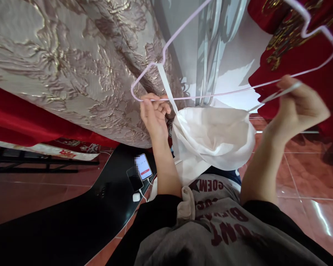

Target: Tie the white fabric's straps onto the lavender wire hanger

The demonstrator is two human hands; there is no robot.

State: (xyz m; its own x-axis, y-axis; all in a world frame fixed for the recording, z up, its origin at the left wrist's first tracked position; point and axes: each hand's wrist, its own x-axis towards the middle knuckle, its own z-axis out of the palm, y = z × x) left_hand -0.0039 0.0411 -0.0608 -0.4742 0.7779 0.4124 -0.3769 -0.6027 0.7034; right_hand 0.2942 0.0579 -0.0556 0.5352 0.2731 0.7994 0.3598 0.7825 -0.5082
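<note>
A thin pale lilac clothes hanger is held up in front of me. My left hand is closed round its left end, next to one white strap that loops over the hanger's shoulder. A white garment hangs below the bar between my arms. My right hand pinches the garment's other white strap near the hanger's right side.
A beige and gold embroidered curtain fills the upper left. Red fabric with gold embroidery hangs at the upper right. A black table at the lower left bears two phones and a white charger. The floor is red tile.
</note>
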